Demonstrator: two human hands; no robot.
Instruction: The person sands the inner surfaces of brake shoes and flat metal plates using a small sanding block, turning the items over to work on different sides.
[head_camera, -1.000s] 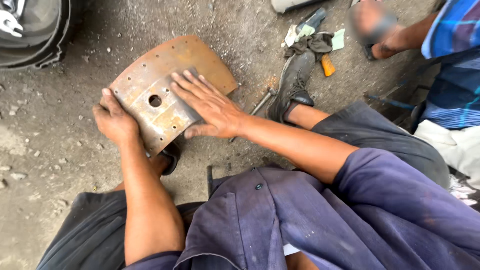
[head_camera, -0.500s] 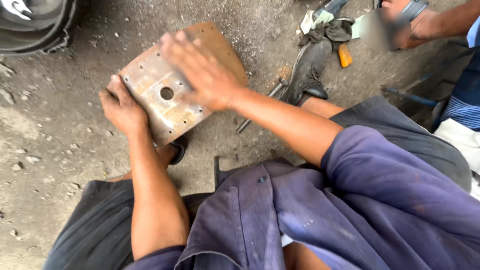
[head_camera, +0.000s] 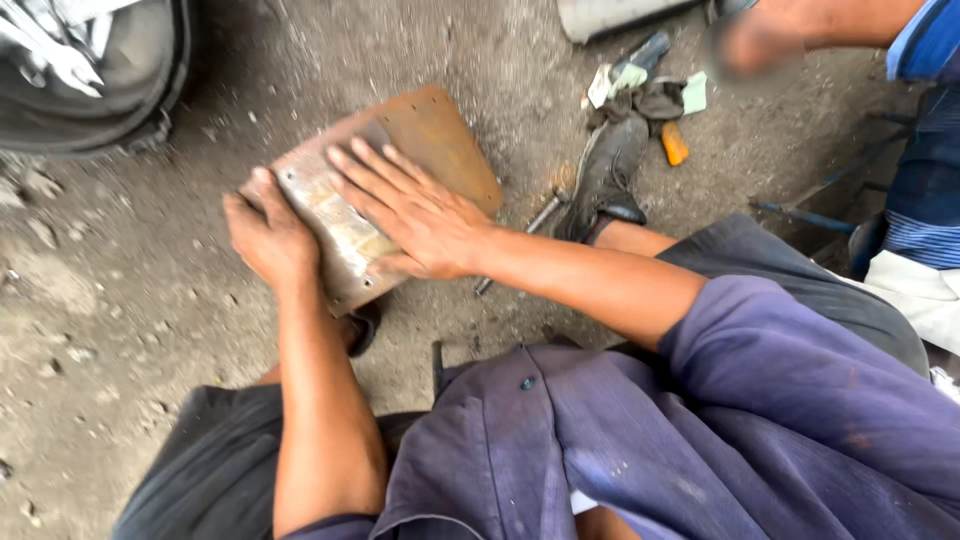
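A curved, rusty metal plate (head_camera: 430, 135) with a scuffed grey face lies on the dirt ground in front of me. My left hand (head_camera: 265, 235) grips its near left edge, fingers curled around it. My right hand (head_camera: 415, 210) lies flat on the plate's grey face, fingers spread, covering the middle. The far end of the plate is brown with rust and uncovered.
A dark tyre (head_camera: 90, 75) sits at the top left. My black shoe (head_camera: 610, 175) rests right of the plate, with a metal rod (head_camera: 520, 235) beside it. Rags and an orange-handled tool (head_camera: 675, 143) lie beyond. Another person's arm (head_camera: 800, 30) and blue striped shirt (head_camera: 925, 150) are at the top right.
My right hand has slid back and forth across the plate's face and now covers the hole that showed earlier. My left hand has kept its hold on the edge.
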